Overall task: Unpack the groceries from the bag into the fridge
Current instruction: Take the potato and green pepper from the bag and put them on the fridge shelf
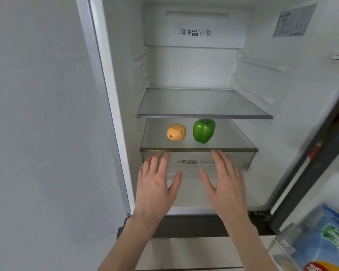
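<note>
Both the left hand (155,184) and right hand (226,185) hover spread and empty near the lower shelf (199,150), where a light, smooth, probably rigid green pepper (203,131) and yellow fruit (176,132) suit whole-palm cupping.

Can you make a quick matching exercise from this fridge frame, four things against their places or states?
Things:
1. shiny green bell pepper
2. round yellow-orange fruit
3. upper clear glass shelf
4. left hand

Places or states:
A. open, fingers spread, holding nothing
B. lower shelf, left of the other item
C. bare, nothing on it
D. lower shelf, right of the other item

Pairs: 1-D, 2-B, 3-C, 4-A
</note>
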Available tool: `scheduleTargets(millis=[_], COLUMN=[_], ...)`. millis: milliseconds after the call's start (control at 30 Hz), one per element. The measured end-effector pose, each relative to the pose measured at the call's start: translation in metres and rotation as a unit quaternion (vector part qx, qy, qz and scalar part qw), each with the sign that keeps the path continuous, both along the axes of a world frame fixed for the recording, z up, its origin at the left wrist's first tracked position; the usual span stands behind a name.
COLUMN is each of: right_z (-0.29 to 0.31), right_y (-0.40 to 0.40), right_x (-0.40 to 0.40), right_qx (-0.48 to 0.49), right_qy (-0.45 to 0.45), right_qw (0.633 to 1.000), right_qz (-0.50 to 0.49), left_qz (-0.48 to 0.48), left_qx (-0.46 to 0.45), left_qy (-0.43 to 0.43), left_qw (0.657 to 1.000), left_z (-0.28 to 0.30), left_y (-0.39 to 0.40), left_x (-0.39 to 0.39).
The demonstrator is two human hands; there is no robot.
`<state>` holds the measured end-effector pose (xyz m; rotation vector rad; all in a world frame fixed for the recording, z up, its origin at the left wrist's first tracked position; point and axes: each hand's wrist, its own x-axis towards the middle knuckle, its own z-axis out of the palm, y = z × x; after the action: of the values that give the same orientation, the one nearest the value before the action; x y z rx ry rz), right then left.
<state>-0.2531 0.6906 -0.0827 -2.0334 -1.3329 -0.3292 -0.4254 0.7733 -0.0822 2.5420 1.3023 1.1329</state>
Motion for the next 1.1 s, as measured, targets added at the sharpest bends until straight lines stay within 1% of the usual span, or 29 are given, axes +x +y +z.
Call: scheduleTargets(millis=[133, 267, 400, 567, 733, 867, 967, 1100], right_z=[0.001, 0.001, -0.002, -0.004, 0.007, 0.022, 0.036, 0.046], right_y=[-0.025, -0.05, -0.071, -0.103, -0.128, -0.154, -0.179, -0.224], right_x=[-0.011, -0.03, -0.062, -0.121, -0.186, -0.25, -0.304, -0.379], right_qx=[-0.005, 0.004, 0.019, 0.029, 0.059, 0.088, 0.111, 0.116], right_qy=[-0.027, -0.044, -0.048, -0.022, -0.011, -0.011, -0.016, -0.023], right_qw=[0.999, 0.997, 0.989, 0.97, 0.938, 0.903, 0.868, 0.824], right_qz=[0.024, 0.071, 0.14, 0.242, 0.34, 0.421, 0.483, 0.554], left_qz=[0.028, 0.073, 0.15, 0.261, 0.364, 0.436, 0.493, 0.577], left_qx=[0.019, 0.019, 0.02, 0.027, 0.046, 0.057, 0.07, 0.067], left_qy=[0.012, 0.024, 0.042, 0.06, 0.046, 0.042, 0.043, 0.045], left_qw=[0.999, 0.997, 0.988, 0.963, 0.929, 0.897, 0.866, 0.813], left_z=[0.002, 0.001, 0.001, 0.009, 0.022, 0.028, 0.031, 0.038], left_y=[-0.037, -0.08, -0.132, -0.208, -0.268, -0.32, -0.368, -0.439], left_x=[-0.022, -0.054, -0.091, -0.144, -0.201, -0.252, -0.295, -0.351])
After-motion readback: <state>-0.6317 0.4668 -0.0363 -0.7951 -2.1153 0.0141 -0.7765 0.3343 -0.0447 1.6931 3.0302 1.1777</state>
